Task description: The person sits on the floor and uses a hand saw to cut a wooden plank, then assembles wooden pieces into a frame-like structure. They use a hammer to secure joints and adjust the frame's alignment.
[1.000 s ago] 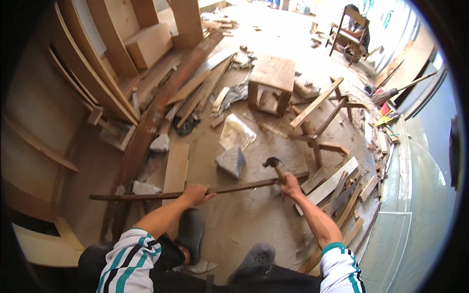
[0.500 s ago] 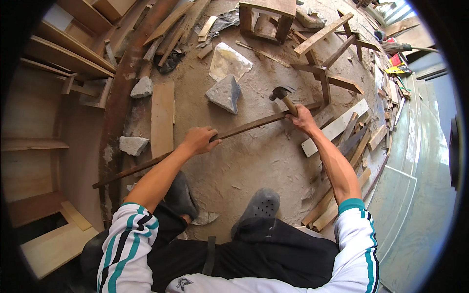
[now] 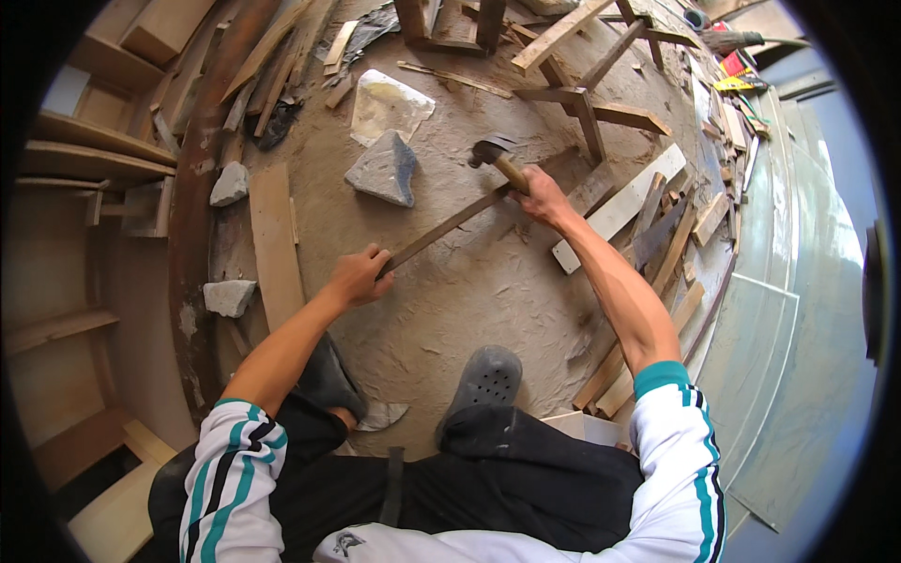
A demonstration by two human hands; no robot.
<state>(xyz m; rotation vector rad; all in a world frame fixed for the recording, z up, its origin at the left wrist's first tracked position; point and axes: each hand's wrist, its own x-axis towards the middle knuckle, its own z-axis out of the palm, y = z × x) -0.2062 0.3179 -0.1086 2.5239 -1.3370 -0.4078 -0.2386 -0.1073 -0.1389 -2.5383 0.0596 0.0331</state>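
Note:
My left hand [image 3: 358, 274] is closed around a long, narrow brown wooden strip [image 3: 441, 231], which slants up to the right over the dirty floor. The strip's lower left part is hidden behind my left forearm. My right hand [image 3: 542, 195] grips the wooden handle of a claw hammer [image 3: 495, 151], its dark metal head pointing up and left. The strip's far part runs up to my right hand; whether those fingers also hold it I cannot tell. A rough grey stone block [image 3: 385, 171] lies just beyond the strip.
Wooden frame pieces [image 3: 587, 113] and a stool-like frame [image 3: 450, 45] stand at the far side. Timber offcuts [image 3: 671, 253] and a white board [image 3: 619, 206] lie on the right, beside glass sheets [image 3: 788, 310]. Left are a flat plank [image 3: 277, 244], two stones and a wooden cabinet [image 3: 66, 328].
The view has shifted, so the scene sits further left and higher. The wooden strip now slants more steeply, and its left end has gone out of sight. Both hands keep their grips.

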